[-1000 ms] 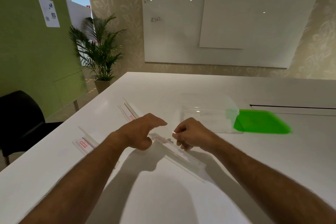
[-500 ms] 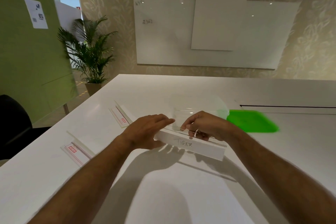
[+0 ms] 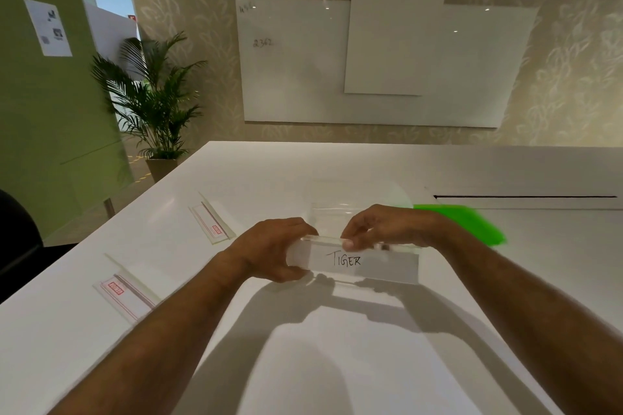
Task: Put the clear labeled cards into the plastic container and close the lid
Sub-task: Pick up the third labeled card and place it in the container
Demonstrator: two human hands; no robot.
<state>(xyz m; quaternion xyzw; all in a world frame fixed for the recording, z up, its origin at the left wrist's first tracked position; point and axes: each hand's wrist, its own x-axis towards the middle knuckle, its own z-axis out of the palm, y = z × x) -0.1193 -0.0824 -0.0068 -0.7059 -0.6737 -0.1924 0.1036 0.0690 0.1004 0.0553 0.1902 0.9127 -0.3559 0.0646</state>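
A clear card labeled "TIGER" (image 3: pixel 374 266) stands upright on its long edge, lifted just above the white table (image 3: pixel 337 364). My left hand (image 3: pixel 273 246) grips its left end and my right hand (image 3: pixel 384 229) pinches its top edge. Right behind the hands sits the clear plastic container (image 3: pixel 332 212), open, partly hidden by my right hand. Its green lid (image 3: pixel 472 226) lies flat on the table to the right. Two more clear cards with red labels lie flat on the left: one near (image 3: pixel 126 296), one farther back (image 3: pixel 212 224).
A dark slot (image 3: pixel 526 196) runs across the table at the back right. A black chair (image 3: pixel 17 239) stands off the table's left edge, with a potted palm (image 3: pixel 151 111) beyond. Whiteboards hang on the far wall.
The card was lying flat under my hands; both hands have raised it upright so the "TIGER" label faces me, and moved it slightly toward the container.
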